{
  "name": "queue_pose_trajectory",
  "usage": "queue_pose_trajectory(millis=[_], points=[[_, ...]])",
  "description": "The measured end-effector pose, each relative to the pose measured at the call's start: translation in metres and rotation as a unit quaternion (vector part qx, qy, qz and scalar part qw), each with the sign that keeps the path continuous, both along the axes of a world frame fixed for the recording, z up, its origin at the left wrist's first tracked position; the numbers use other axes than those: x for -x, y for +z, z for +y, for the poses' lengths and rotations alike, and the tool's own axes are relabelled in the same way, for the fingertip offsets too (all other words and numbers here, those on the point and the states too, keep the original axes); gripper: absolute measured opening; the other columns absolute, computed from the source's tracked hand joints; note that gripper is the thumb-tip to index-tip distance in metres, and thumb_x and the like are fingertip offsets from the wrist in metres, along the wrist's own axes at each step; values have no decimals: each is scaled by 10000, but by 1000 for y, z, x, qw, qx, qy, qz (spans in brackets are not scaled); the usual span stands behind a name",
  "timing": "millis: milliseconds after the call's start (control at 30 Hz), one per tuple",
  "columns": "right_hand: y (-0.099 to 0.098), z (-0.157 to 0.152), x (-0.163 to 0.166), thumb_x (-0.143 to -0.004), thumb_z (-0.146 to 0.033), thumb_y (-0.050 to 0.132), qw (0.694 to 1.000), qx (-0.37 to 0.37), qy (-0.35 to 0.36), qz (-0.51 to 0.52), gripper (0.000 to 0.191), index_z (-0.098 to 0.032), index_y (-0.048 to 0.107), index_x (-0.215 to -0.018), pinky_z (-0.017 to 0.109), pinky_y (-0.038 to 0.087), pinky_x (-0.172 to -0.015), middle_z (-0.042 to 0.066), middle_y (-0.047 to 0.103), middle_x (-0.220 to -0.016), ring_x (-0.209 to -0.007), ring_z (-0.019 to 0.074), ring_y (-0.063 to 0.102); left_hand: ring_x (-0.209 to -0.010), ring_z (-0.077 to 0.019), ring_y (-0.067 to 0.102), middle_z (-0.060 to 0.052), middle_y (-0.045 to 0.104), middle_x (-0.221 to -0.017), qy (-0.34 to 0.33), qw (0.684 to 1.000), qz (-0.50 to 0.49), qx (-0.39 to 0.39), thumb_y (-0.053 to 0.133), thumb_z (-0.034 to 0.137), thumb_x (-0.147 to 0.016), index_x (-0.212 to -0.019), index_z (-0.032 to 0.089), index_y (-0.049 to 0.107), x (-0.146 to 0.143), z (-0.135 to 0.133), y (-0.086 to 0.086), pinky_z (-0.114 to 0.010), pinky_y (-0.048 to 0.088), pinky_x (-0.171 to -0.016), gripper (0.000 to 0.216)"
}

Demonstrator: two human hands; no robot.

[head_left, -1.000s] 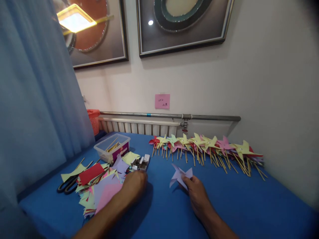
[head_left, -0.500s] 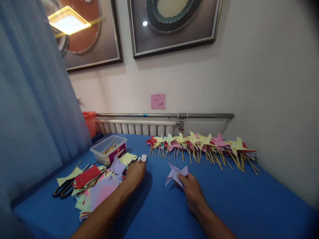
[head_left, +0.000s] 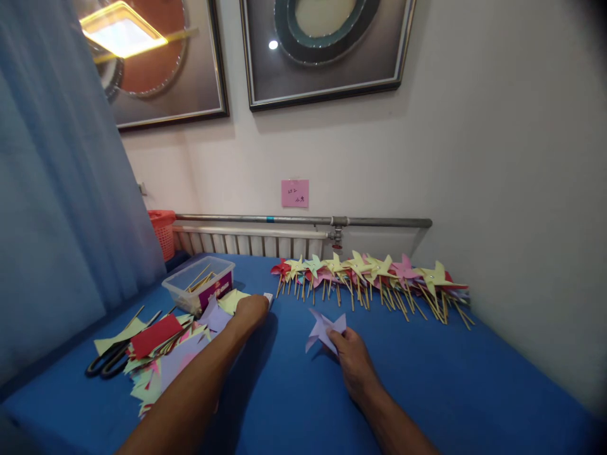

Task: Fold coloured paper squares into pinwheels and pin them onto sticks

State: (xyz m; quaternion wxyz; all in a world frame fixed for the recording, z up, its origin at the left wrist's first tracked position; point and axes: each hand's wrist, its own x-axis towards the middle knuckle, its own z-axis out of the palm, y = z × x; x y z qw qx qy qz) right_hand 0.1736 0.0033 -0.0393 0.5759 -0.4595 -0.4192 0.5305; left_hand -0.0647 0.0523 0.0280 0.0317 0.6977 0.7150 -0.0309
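My right hand (head_left: 349,357) pinches a folded lilac paper pinwheel head (head_left: 321,328) against the blue table (head_left: 427,379). My left hand (head_left: 250,311) reaches forward over a small box of pins, of which only a white corner (head_left: 268,297) shows past the knuckles. Its fingers curl down out of sight, so what they hold is hidden. Just left of that hand lie loose coloured paper squares (head_left: 161,354).
A row of finished paper pinwheels on wooden sticks (head_left: 374,278) lies along the back of the table. A clear plastic tub of sticks (head_left: 199,283) and black scissors (head_left: 102,365) lie at left. A blue curtain (head_left: 57,189) hangs at left, a radiator pipe (head_left: 303,220) runs behind.
My left hand has moved forward from the paper pile onto the small pin box, now covering most of it. The right hand keeps hold of the lilac pinwheel head.
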Motion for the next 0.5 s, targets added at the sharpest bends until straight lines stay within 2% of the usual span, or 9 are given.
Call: queue_pose_trajectory(millis=[267, 500], points=[[-5, 3, -1, -652, -433, 713, 1000, 4, -11, -20, 255, -202, 681, -755, 299, 489, -627, 9, 695, -646, -633, 212, 620, -1086, -320, 712, -234, 739, -1145, 12, 1000, 23, -8, 623, 260, -844, -1126, 142, 751, 6, 3, -3, -360, 550, -888, 331], [-5, 2, -3, -681, -432, 706, 1000, -3, -2, -27, 276, -182, 701, -799, 289, 488, -632, 18, 711, -684, -654, 211, 632, -1071, -319, 719, -198, 758, -1137, -4, 999, 31, 26, 667, 164, -765, -1057, 160, 775, 5, 11, 0, -341, 565, -853, 311]])
